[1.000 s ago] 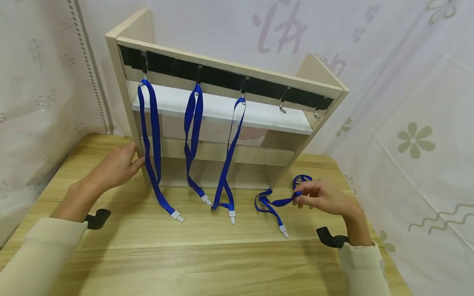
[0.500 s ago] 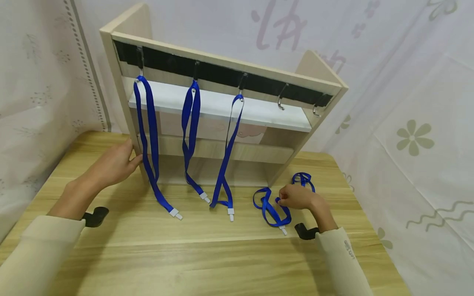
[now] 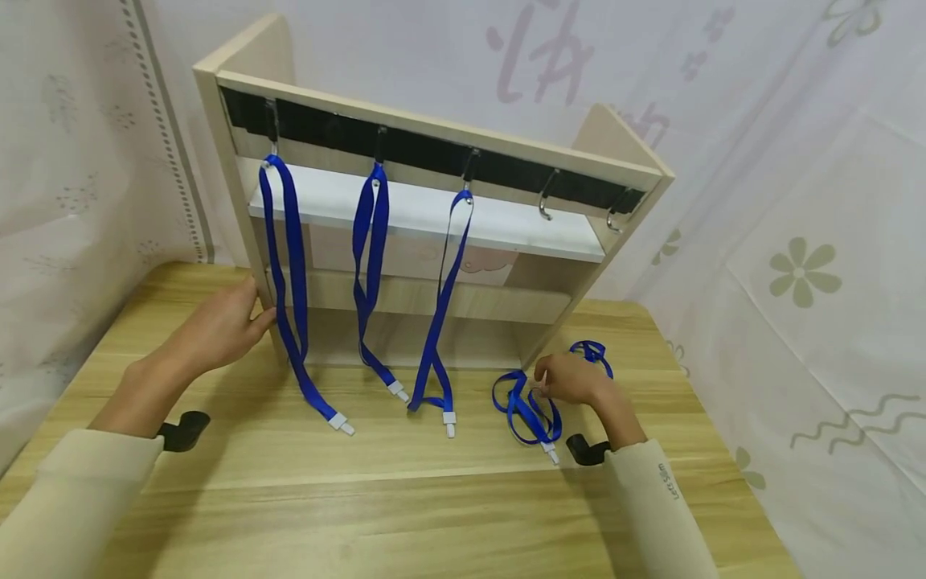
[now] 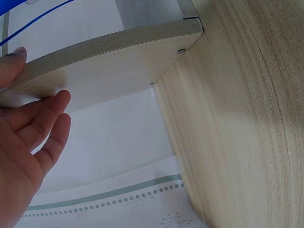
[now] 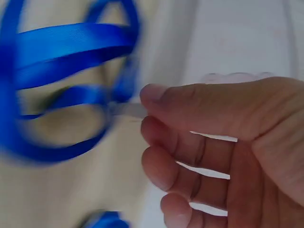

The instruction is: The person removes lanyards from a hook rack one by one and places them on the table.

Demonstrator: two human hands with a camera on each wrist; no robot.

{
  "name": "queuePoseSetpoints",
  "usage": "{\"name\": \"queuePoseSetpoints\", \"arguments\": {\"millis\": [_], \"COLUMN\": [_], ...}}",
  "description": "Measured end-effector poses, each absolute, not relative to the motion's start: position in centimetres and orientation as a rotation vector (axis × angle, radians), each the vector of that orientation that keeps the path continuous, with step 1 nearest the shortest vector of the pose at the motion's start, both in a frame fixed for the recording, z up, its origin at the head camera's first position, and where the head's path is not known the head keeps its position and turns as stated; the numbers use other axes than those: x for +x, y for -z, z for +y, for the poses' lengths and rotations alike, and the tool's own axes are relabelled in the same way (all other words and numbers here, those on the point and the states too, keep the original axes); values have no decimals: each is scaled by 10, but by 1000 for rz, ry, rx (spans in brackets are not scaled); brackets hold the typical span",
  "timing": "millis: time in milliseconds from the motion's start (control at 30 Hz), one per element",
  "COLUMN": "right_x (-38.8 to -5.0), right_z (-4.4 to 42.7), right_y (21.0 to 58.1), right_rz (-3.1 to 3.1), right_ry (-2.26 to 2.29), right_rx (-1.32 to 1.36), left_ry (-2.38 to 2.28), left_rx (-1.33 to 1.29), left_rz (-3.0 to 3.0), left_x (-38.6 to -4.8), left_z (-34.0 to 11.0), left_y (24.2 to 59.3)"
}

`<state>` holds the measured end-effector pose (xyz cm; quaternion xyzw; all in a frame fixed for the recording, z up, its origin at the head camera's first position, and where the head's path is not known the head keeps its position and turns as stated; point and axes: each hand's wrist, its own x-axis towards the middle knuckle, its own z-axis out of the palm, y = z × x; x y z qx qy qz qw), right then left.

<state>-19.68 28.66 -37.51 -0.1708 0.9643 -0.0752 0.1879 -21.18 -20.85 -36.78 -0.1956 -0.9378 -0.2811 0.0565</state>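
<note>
Left hand (image 3: 219, 328) grips the left side of the rack (image 3: 405, 298). Right hand (image 3: 571, 379) has its thumb and first finger close together by the loose strap (image 5: 71, 39), but one cannot tell if they pinch it. That strap lies in loops on the table (image 3: 347, 507), near the rack's right end. Its loops cross, so a hard pull could make a knot. Its white clip (image 3: 551, 454) could catch in a loop, too. A bump might rock the rack and make the hung straps (image 3: 295, 241) slip off.
</note>
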Motion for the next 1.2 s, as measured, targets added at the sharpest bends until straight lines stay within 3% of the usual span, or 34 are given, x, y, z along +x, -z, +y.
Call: {"name": "queuePoseSetpoints", "arguments": {"millis": [233,500,600,933,1200], "right_x": [-184,-176,-179,-192,-188], "right_z": [251,182,158,115,119], "right_y": [321,258,243,231,228], "right_rz": [2897,3402,3482,3692,3326], "right_ry": [365,777,836,890,1545], "right_rx": [-607,-1128,-1205,-965,-1151], "left_ry": [861,839,842,883,880], "left_rx": [-583,-610,-611,-639,-633], "left_rz": [-2857,-2825,-2824,-2837,-2829], "left_x": [-212,-211,-211,-211,-210], "left_z": [-208,-208,-208,-207,-209], "left_y": [367,367,368,371,369]}}
